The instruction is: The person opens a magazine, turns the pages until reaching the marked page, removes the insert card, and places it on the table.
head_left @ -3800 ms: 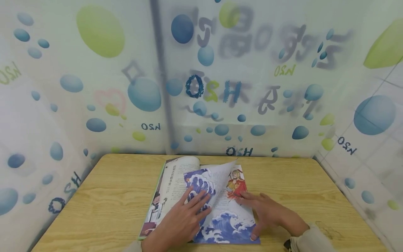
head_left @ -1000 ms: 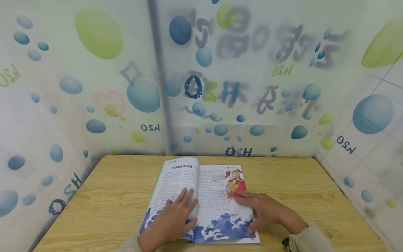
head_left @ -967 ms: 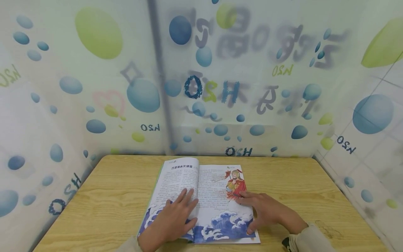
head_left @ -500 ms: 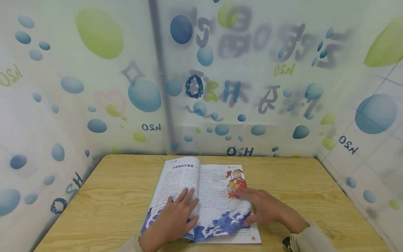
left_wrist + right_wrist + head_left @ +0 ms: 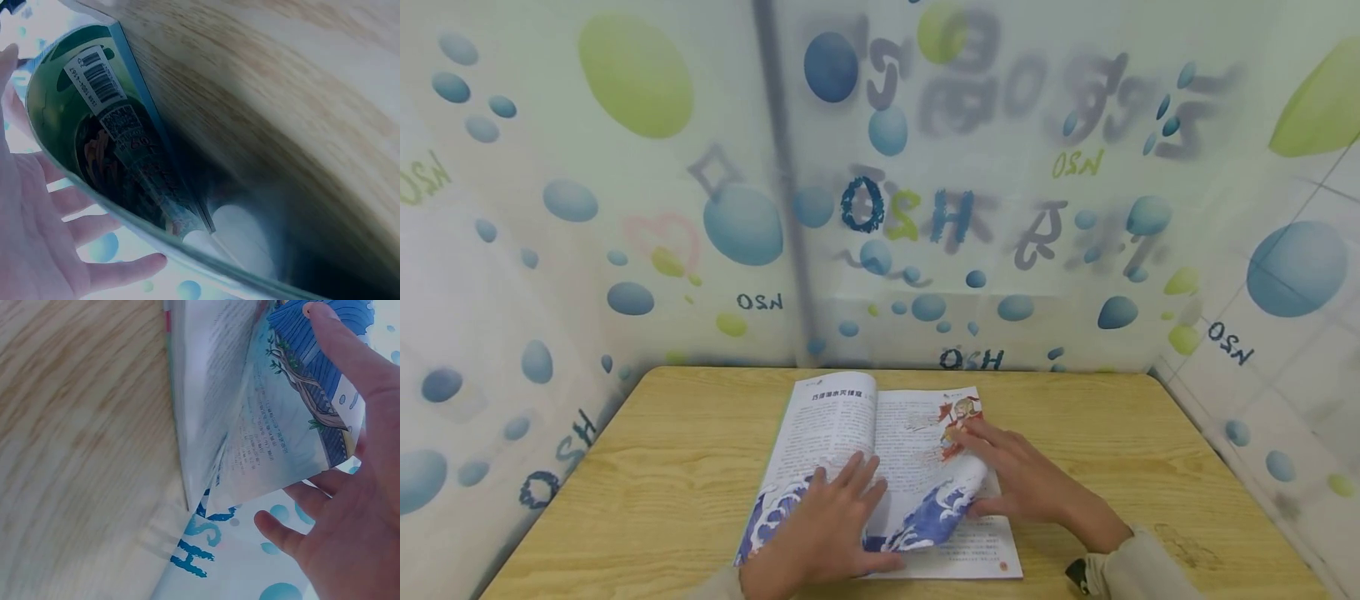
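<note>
An open magazine lies on the table, with wave pictures along its lower part and a red-robed figure at the upper right. My left hand rests on the lower left page near the fold, fingers spread. My right hand pinches the right page by its outer edge, thumb beneath, bending its lower corner up; a text page shows below. In the right wrist view the thumb presses the page's illustrated underside. The left wrist view shows the green back cover with a barcode.
The wooden table extends on both sides of the magazine. Pale curtain-like walls with blue and green dots stand behind the table and at its sides. A dark object sits at the right sleeve's cuff.
My right hand has lifted the right page's lower corner and drawn it up and leftward, baring the page beneath. My left hand has shifted slightly right, its thumb spreading outward. Earlier, the left hand flattened a turned page.
</note>
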`<state>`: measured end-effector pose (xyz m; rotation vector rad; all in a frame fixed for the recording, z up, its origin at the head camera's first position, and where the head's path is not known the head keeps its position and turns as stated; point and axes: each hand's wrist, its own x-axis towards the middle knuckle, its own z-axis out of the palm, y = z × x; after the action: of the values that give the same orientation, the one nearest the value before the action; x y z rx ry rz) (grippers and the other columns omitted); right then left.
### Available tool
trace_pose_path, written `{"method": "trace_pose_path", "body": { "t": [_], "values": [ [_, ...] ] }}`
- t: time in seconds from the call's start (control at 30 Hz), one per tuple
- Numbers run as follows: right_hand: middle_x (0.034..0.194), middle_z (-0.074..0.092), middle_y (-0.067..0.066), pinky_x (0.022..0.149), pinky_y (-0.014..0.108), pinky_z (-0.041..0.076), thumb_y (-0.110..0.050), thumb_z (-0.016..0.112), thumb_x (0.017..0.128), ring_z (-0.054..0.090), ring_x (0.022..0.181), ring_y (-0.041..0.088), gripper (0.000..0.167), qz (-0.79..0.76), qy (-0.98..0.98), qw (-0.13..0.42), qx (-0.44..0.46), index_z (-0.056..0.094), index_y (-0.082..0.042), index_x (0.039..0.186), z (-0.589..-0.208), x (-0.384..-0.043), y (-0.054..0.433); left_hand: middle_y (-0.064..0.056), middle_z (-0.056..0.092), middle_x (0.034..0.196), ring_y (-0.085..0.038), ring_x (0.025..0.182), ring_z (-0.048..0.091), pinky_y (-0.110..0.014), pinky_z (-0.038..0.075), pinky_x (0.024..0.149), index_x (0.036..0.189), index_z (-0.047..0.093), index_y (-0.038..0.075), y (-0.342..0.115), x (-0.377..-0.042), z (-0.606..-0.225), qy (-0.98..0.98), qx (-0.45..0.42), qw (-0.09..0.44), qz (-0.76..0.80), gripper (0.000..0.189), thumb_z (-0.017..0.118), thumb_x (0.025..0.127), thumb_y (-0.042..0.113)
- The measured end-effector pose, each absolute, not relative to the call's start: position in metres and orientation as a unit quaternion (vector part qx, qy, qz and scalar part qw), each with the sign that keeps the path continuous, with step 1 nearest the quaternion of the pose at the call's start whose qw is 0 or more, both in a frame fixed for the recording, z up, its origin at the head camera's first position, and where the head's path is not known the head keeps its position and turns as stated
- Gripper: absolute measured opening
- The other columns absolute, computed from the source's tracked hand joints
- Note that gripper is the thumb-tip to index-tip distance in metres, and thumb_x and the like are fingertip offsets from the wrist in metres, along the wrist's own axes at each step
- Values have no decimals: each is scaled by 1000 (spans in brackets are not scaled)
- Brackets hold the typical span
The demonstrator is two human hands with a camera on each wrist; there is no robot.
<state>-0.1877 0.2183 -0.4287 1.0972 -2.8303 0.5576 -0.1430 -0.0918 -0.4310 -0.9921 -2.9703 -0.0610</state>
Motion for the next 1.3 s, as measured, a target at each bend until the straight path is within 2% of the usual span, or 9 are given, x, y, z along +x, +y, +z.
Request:
{"method": "trace_pose_path", "body": {
  "t": [0.23,0.4,0.5,0.6,0.77,0.9,1.03,1.17,1.3],
  "values": [
    [158,35,12,106,62,36,-68,69,78,37,142,36,96,186,-921,22,342,39,-17,154,-424,-187,217,-11,49,148,-32,136,47,-57,48,93,137,60,13,-92,-141,-431,-929,-359,81,31,80,54,85,73],
    [158,35,9,104,65,36,-71,62,83,38,141,37,91,206,-924,15,322,36,-23,155,-422,-186,217,-11,42,154,-29,138,45,-54,49,95,152,41,16,-94,-142,-432,-917,-383,109,-1,82,64,87,60],
    [159,34,7,105,67,33,-64,59,90,36,142,38,81,223,-924,1,309,31,-27,157,-421,-185,216,-8,26,163,-26,146,33,-53,44,103,159,24,23,-95,-142,-432,-893,-424,149,-14,93,71,85,53],
    [161,31,8,107,68,29,-49,52,100,31,145,38,67,250,-917,-8,310,29,-25,158,-420,-184,216,-4,12,167,-24,151,18,-52,36,111,161,15,28,-96,-142,-432,-861,-470,193,-2,101,76,83,47],
    [162,27,10,108,68,25,-28,44,106,28,146,39,58,287,-903,-2,318,25,-15,159,-422,-184,216,0,16,166,-21,153,9,-53,27,115,161,12,28,-94,-140,-431,-836,-501,221,28,104,79,83,42],
    [163,22,13,109,67,26,-31,44,105,27,146,39,63,272,-910,17,313,20,-10,160,-424,-184,218,2,24,164,-19,152,12,-52,23,117,161,16,28,-94,-139,-432,-839,-493,228,44,100,78,83,44],
    [164,16,15,110,66,25,-39,46,104,24,147,39,71,256,-924,12,284,16,-7,160,-426,-184,219,4,33,161,-18,152,17,-51,21,118,157,31,29,-94,-139,-433,-843,-478,239,63,87,75,84,44],
    [164,17,17,110,67,23,-51,53,98,23,147,41,83,238,-937,-26,255,18,-6,159,-427,-185,219,2,38,158,-20,151,20,-52,19,119,152,43,26,-96,-139,-433,-852,-468,225,73,74,71,87,45],
    [163,20,18,110,68,22,-63,66,85,27,145,42,97,202,-940,-91,261,26,-11,158,-429,-185,220,0,40,157,-21,150,22,-52,17,119,147,51,22,-97,-139,-433,-858,-465,204,76,63,68,89,42]
  ]
}}
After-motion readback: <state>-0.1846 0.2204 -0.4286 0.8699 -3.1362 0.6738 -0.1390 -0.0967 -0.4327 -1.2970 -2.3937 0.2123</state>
